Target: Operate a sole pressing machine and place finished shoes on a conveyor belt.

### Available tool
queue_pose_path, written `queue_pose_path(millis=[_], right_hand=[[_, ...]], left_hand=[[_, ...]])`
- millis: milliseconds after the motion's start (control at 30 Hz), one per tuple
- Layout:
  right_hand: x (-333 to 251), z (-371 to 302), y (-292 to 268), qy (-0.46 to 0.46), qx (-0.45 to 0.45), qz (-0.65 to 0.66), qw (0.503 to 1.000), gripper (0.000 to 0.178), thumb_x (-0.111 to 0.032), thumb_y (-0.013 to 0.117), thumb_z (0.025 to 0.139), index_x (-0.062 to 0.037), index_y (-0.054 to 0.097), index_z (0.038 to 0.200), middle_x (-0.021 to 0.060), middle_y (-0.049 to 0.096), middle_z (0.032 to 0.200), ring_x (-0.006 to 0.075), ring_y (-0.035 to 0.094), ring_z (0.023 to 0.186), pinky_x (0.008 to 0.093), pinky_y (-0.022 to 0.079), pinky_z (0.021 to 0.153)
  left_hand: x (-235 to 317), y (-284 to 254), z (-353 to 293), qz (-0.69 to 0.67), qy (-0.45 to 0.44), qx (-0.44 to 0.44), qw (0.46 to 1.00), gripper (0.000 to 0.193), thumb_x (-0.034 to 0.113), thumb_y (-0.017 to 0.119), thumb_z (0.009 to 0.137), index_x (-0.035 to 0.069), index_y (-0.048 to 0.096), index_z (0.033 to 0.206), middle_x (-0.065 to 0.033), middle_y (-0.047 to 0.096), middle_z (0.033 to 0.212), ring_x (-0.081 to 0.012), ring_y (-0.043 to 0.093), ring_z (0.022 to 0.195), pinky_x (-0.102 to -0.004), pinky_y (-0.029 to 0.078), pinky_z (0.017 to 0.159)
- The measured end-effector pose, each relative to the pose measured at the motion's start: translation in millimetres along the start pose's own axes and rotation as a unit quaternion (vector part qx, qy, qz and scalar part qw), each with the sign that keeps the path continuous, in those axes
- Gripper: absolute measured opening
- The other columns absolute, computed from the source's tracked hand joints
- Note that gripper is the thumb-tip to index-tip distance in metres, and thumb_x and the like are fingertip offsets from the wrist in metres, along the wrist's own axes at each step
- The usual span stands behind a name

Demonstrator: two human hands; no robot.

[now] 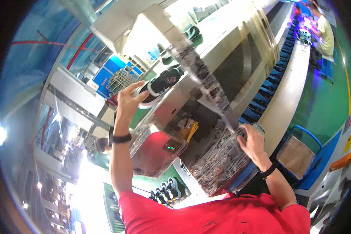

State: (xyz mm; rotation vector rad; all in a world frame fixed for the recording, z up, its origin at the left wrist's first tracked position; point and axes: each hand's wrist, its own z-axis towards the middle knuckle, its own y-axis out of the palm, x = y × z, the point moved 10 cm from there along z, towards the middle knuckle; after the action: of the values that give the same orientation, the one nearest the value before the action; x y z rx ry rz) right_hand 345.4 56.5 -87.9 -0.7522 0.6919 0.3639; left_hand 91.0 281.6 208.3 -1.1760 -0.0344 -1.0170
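Note:
My left hand (129, 100) grips the heel end of a black sneaker (165, 82) with a white sole, thumb on the near side and fingers on the far side. The sneaker lies over a green surface, its toe pointing away to the right. My right hand (254, 143) is curled closed at the right end of a grimy, glue-streaked machine housing (218, 162). A small grey rounded piece shows just behind its fingers; I cannot make out what they hold. A dirty strip-like metal upright (202, 76) runs between my two hands.
A red control box (154, 150) with green lights sits below my left forearm. Several sneakers (169, 189) stand low down near my body. On the right runs a conveyor (267, 87) with dark blue supports, then a blue-framed stool (296, 156). A person (324, 35) sits working farther along.

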Motion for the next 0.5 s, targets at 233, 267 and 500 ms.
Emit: queue_pose_path(millis=[233,267,500], right_hand=[[-66.2,9.0,-28.2,-0.087,0.046,0.187,0.977,0.069,-0.035,0.08,0.077,-0.0028,0.05,0.13,0.0175,0.058,0.126,0.0314,0.056,0.118,0.0407,0.046,0.097],[-101.4,10.1,-36.9,-0.106,0.027,0.269,0.957,0.076,-0.04,0.082,0.074,-0.0023,0.049,0.132,0.0172,0.056,0.129,0.0298,0.054,0.121,0.0406,0.044,0.099],[-94.6,-53.5,-15.1,0.015,-0.126,0.202,0.971,0.074,-0.029,0.085,0.067,0.0005,0.053,0.127,0.0146,0.065,0.114,0.0235,0.063,0.108,0.0348,0.048,0.094]], left_hand=[[-28.3,-17.6,-189.3,-0.282,-0.074,0.062,0.955,0.035,0.01,0.068,0.086,-0.002,0.062,0.118,-0.0078,0.068,0.104,-0.0122,0.063,0.089,-0.0258,0.05,0.078],[-44.5,7.3,-210.3,-0.305,-0.118,0.029,0.945,0.035,0.01,0.068,0.087,-0.001,0.062,0.119,-0.0071,0.067,0.103,-0.0116,0.062,0.09,-0.0255,0.05,0.077],[-44.5,170.4,-280.3,-0.167,0.006,-0.058,0.984,0.042,0.029,0.06,0.093,-0.001,0.056,0.123,-0.0204,0.054,0.127,-0.0334,0.054,0.119,-0.041,0.043,0.099]])
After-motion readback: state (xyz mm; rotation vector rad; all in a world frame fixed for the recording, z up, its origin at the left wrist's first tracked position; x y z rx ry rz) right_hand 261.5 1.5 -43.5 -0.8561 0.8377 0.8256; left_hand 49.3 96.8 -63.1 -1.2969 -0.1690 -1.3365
